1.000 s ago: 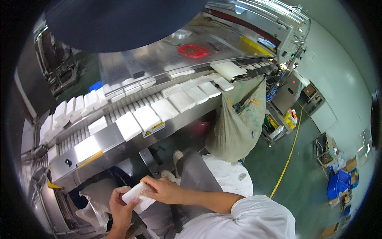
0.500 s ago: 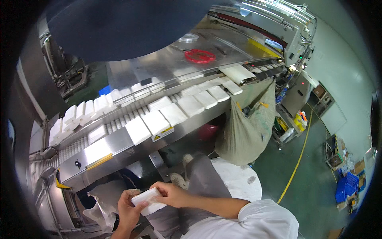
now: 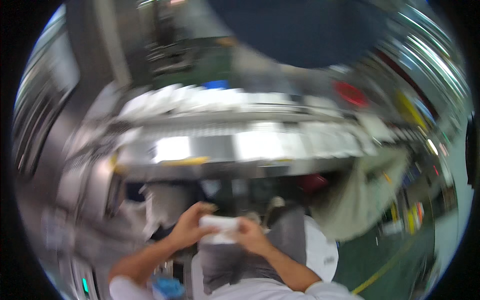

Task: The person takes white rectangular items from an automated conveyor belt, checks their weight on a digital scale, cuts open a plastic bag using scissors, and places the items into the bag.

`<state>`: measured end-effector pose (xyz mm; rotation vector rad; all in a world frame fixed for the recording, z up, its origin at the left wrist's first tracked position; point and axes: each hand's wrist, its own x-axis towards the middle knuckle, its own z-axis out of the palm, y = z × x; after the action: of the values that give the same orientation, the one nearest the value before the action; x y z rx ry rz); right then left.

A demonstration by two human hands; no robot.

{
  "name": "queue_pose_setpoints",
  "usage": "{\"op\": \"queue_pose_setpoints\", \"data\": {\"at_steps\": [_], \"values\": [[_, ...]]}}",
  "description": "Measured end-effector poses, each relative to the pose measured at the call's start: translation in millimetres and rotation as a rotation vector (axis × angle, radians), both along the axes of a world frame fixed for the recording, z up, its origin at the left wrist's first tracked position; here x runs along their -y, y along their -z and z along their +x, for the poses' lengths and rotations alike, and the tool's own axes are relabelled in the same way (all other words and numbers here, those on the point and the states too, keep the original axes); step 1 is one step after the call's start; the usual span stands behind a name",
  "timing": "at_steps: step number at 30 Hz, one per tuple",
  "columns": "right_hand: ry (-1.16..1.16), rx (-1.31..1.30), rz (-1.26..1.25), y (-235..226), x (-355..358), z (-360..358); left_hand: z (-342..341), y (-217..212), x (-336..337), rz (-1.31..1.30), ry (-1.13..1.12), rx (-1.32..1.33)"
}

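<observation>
Above my lap I hold a small white folded tissue stack (image 3: 218, 223) between both hands. My left hand (image 3: 191, 226) grips its left end, the thumb lying along the front. At the other end, the fingers of my right hand (image 3: 253, 237) are closed on it. Blur hides its fine folds. Beyond my hands runs a metal conveyor (image 3: 210, 150); a row of similar white stacks (image 3: 300, 142) lies along its near ledge, and another row of white stacks (image 3: 195, 100) stands on its far side.
A beige cloth bag (image 3: 362, 202) hangs from the conveyor's right end. To the right of my legs is a white round surface (image 3: 320, 252). Near my left forearm shows a blue crumpled thing (image 3: 167, 287). A red object (image 3: 351, 94) lies on the metal table behind.
The view has swung left, blurring the scene and levelling the conveyor in the picture. Both hands still hold the tissue stack, which now appears more level.
</observation>
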<state>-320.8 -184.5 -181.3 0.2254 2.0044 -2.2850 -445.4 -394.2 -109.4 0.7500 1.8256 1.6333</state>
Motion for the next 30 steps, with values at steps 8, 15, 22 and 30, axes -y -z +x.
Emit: {"op": "queue_pose_setpoints", "data": {"at_steps": [8, 15, 22, 30], "values": [[0.044, 0.093, -0.295, 6.6, -58.1, -13.5, 15.6, -117.2, 68.4, -0.188, -0.314, -0.191], [-0.06, 0.506, -0.046, 129.6, -96.2, -24.6, 67.7, -121.3, 280.9, -0.052, -1.4, -0.038], [-0.42, 0.41, -0.239, 248.4, -139.3, -40.2, 150.1, -146.9, 486.5, 0.096, -1.733, -0.105], [-0.514, 0.489, -0.281, 275.7, -136.6, -49.1, 193.7, -121.8, 575.6, -0.449, -1.861, -0.136]]}}
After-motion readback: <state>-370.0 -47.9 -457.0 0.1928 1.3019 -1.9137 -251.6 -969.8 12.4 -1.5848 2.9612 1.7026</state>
